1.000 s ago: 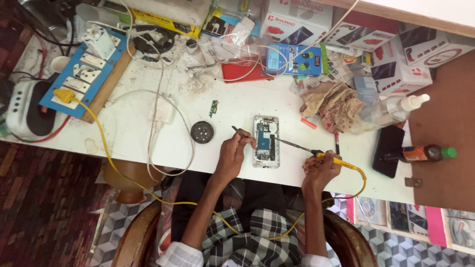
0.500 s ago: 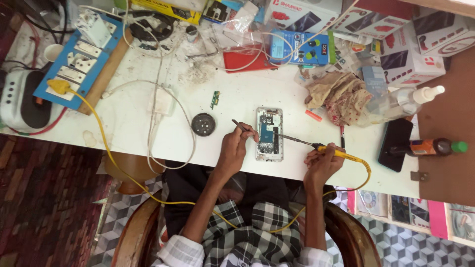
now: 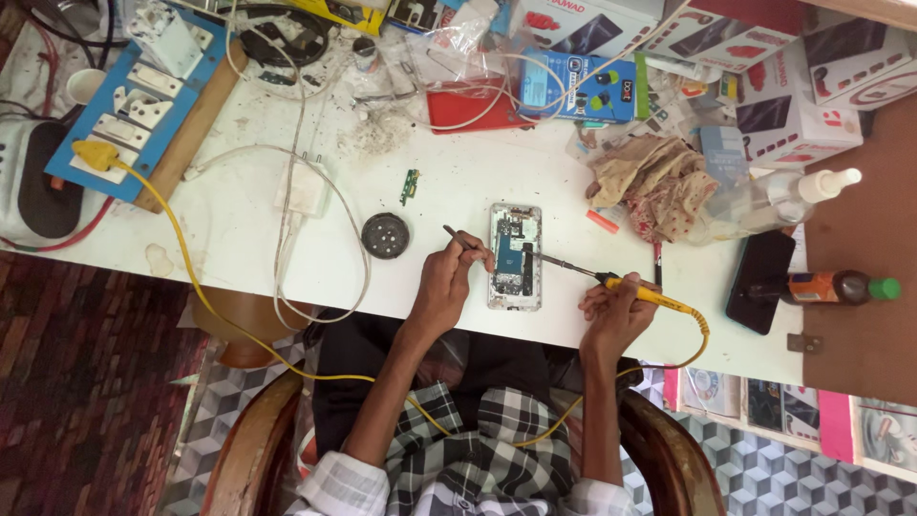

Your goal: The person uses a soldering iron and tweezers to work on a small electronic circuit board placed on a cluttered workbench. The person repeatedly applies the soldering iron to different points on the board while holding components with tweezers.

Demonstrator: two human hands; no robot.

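Observation:
An opened phone with its circuit board bare lies on the white table. My left hand rests beside the phone's left edge and holds thin tweezers, their tips pointing up and left. My right hand grips a yellow-handled soldering iron; its metal tip reaches left onto the phone's board. The iron's yellow cable loops under the table edge to a plug on the blue socket board.
A round dark tin and a small green circuit strip lie left of the phone. A crumpled cloth, a spray bottle, a black phone, a small brown bottle and boxes crowd the right and far side.
The view has shifted slightly. Both hands stay at the phone, the tweezers and the soldering iron held much as before.

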